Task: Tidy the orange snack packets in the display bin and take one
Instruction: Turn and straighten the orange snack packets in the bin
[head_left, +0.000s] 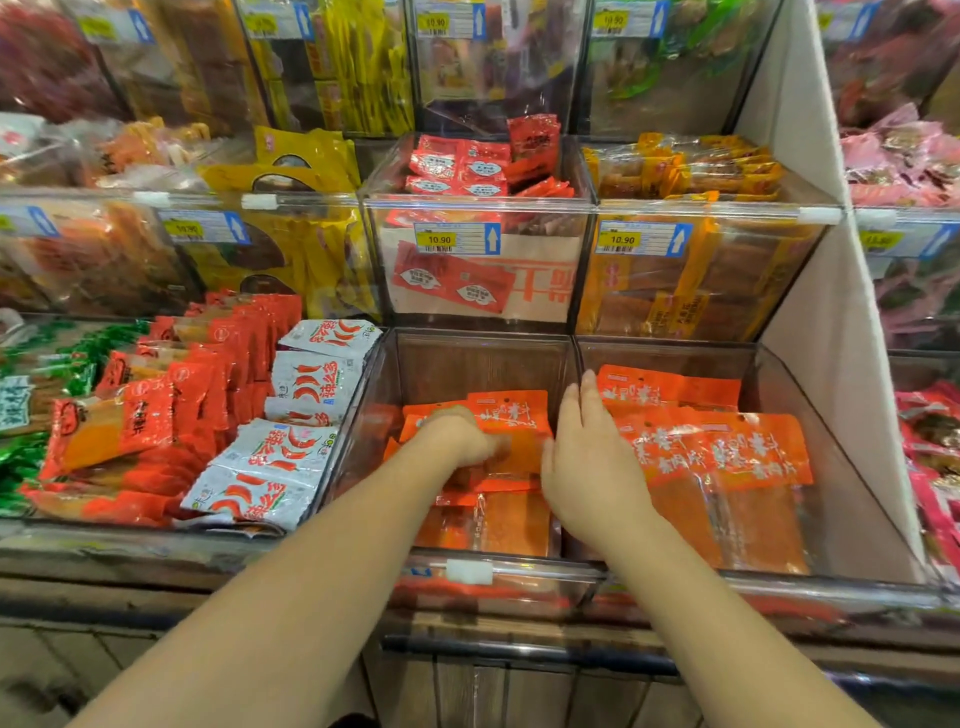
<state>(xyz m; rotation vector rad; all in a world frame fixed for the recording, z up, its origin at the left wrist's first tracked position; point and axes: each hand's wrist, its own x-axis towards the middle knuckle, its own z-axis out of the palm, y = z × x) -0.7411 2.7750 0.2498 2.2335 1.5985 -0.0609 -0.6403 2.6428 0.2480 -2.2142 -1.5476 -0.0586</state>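
Orange snack packets (511, 415) lie in a loose stack in a clear display bin (467, 358) on the bottom row. My left hand (457, 436) reaches into that bin, its fingers curled down onto the top packets; the fingertips are hidden, so the grip is unclear. My right hand (587, 457) hovers with straight fingers over the divider between this bin and the bin to its right, where more orange packets (722, 452) lie flat.
White chilli-print packets (291, 441) and red packets (171, 395) fill the bins to the left. Above stand clear bins (478, 208) of red and yellow snacks with 10.90 price tags (457, 238). A white divider panel (810, 312) bounds the right side.
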